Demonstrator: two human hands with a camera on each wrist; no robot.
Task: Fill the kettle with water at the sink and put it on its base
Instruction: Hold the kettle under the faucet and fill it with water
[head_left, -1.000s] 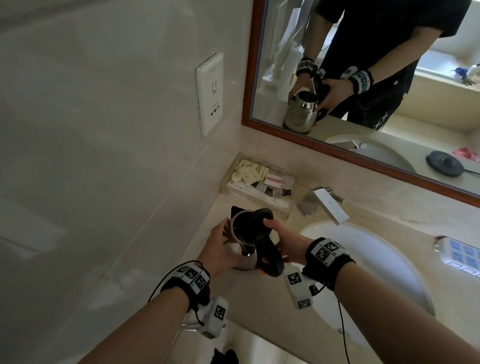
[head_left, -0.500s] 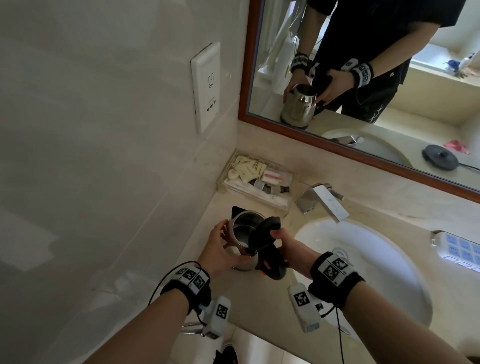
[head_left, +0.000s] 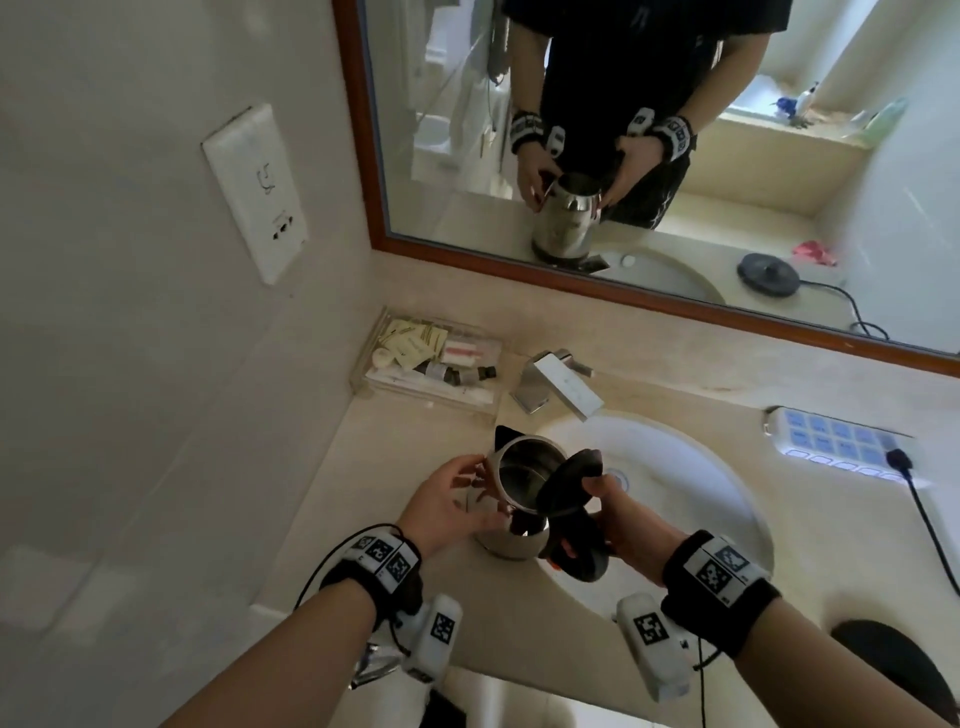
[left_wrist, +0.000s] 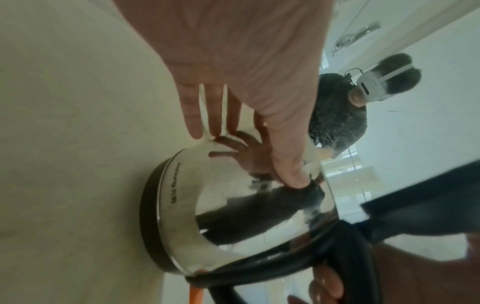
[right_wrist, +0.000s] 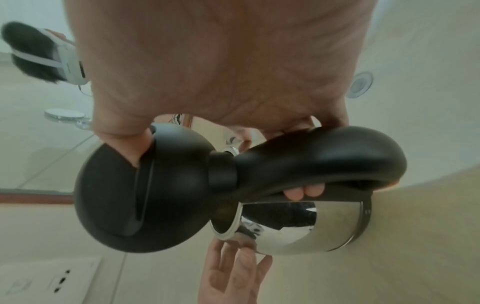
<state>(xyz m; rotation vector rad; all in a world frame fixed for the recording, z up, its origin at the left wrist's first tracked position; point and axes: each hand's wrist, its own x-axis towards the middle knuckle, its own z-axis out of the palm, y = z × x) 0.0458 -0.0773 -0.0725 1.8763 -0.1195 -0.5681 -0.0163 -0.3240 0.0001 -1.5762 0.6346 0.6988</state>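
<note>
With my right hand's fingers (right_wrist: 303, 190) curled under the black handle (right_wrist: 322, 158) and the thumb pressed against the raised lid (right_wrist: 145, 185), I have the kettle (head_left: 514, 499) gripped firmly. My left hand (head_left: 447, 501) lies at its 9 o'clock, fingers (left_wrist: 207, 111) straight and slightly apart, tips just touching the shiny wall and holding nothing. The kettle stands upright on the counter (head_left: 395, 467), at the basin's (head_left: 691, 478) 9 o'clock rim. The lid is tipped back towards the handle, the mouth open, and I see no water inside.

I judge the step in hand to be carrying the open kettle under the tap (head_left: 558, 384), which sits at the kettle's 12 o'clock to 1 o'clock. To do it well I would keep the thumb on the lid so it stays open, lift by the handle, hold the mouth level beneath the spout, and free the left hand to work the tap lever.

There is dark lettering on the kettle's lower band in the left wrist view, but it is too blurred to read. The wall socket plate (head_left: 257, 192), at 10 o'clock, carries small marks I cannot make out.
</note>
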